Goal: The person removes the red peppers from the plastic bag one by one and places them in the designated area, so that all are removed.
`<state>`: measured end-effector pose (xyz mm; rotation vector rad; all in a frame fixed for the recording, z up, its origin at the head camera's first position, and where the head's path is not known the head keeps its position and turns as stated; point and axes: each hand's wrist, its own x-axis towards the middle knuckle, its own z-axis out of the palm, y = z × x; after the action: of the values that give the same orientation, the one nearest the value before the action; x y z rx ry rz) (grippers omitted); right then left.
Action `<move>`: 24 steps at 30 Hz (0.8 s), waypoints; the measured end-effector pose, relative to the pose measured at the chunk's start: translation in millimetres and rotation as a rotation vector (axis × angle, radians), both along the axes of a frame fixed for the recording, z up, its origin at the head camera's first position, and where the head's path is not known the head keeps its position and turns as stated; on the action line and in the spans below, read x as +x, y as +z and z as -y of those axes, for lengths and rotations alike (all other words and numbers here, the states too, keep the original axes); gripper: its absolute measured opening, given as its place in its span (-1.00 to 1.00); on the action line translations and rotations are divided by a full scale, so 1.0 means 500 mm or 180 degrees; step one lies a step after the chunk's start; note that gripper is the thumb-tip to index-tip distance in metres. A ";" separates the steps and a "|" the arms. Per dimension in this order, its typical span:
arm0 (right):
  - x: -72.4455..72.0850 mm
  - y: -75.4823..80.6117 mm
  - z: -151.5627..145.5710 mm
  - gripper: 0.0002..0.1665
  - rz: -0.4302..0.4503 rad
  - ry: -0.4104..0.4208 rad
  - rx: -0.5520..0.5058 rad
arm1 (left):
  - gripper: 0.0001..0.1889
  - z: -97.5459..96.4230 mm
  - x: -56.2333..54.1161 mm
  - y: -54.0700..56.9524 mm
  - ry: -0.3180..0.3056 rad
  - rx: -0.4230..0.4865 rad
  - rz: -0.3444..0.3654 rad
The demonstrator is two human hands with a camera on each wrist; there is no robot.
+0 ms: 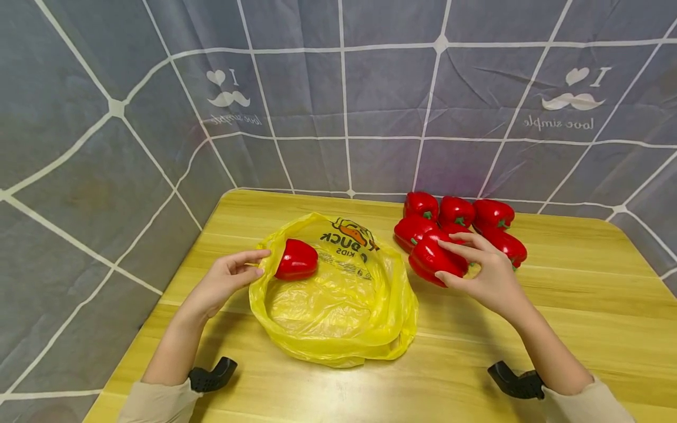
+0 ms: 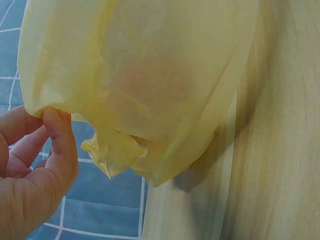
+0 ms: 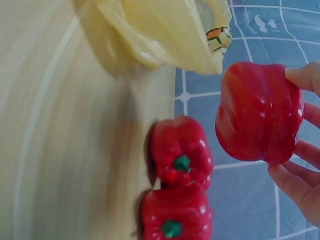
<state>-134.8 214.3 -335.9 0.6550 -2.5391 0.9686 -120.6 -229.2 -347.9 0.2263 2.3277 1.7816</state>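
Note:
A yellow plastic bag (image 1: pixel 328 311) stands on the table with its mouth spread wide and a printed duck on its inner far side. One red bell pepper (image 1: pixel 297 259) lies inside it at the left. My left hand (image 1: pixel 231 279) pinches the bag's left rim between thumb and fingers; the left wrist view shows the thin yellow film (image 2: pixel 55 95) between them. To the right of the bag, my right hand (image 1: pixel 489 273) holds another red bell pepper (image 1: pixel 435 258), raised above the table as the right wrist view shows, thumb on one side and fingers on the other.
Several more red bell peppers (image 1: pixel 493 212) with green stems are grouped at the back right of the wooden table (image 1: pixel 576 294), behind my right hand. A grey-blue cloth (image 1: pixel 391 106) with white lines hangs behind the table and along its sides.

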 end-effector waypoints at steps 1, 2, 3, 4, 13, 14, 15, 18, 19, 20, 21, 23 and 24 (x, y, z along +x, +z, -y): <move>0.002 -0.004 -0.003 -0.43 0.0006 -0.0018 0.0019 | -0.55 0.000 0.000 -0.001 -0.0004 0.0003 0.0000; 0.004 -0.008 -0.005 -0.43 0.0009 -0.0035 0.0043 | -0.55 0.000 0.000 -0.003 -0.0008 0.0004 -0.0004; 0.005 -0.012 -0.008 -0.43 0.0007 -0.0047 0.0055 | -0.54 0.000 0.001 -0.004 -0.0005 0.0001 0.0000; 0.007 -0.017 -0.010 -0.44 0.0007 -0.0057 0.0074 | -0.54 0.001 0.001 -0.006 -0.0001 -0.0006 0.0005; 0.009 -0.061 -0.026 -0.45 -0.0007 -0.0156 0.0174 | -0.53 0.002 -0.003 -0.018 -0.0034 -0.0030 -0.0021; 0.009 -0.067 -0.028 -0.45 0.0019 -0.0162 0.0177 | -0.53 0.002 -0.004 -0.018 -0.0042 -0.0028 -0.0023; 0.009 -0.073 -0.030 -0.45 0.0049 -0.0170 0.0184 | -0.53 0.001 -0.004 -0.018 -0.0050 -0.0029 -0.0026; 0.010 -0.090 -0.035 -0.45 0.0138 -0.0181 0.0175 | -0.53 0.000 -0.005 -0.016 -0.0074 -0.0030 -0.0030; 0.010 -0.095 -0.036 -0.45 0.0159 -0.0188 0.0169 | -0.53 0.000 -0.006 -0.016 -0.0084 -0.0033 -0.0042; 0.009 -0.099 -0.037 -0.45 0.0168 -0.0190 0.0165 | -0.53 -0.001 -0.006 -0.016 -0.0094 -0.0038 -0.0058; 0.007 -0.102 -0.037 -0.45 0.0168 -0.0189 0.0163 | -0.53 -0.001 -0.006 -0.016 -0.0086 -0.0043 -0.0071; 0.004 -0.106 -0.036 -0.45 0.0166 -0.0175 0.0157 | -0.53 0.000 -0.006 -0.016 -0.0056 -0.0055 -0.0084; 0.002 -0.107 -0.035 -0.44 0.0161 -0.0170 0.0165 | -0.54 0.001 -0.006 -0.016 -0.0045 -0.0065 -0.0091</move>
<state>-133.8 231.9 -389.5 0.5808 -2.6199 0.9153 -123.4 -229.9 -356.1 0.2660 2.3567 1.7588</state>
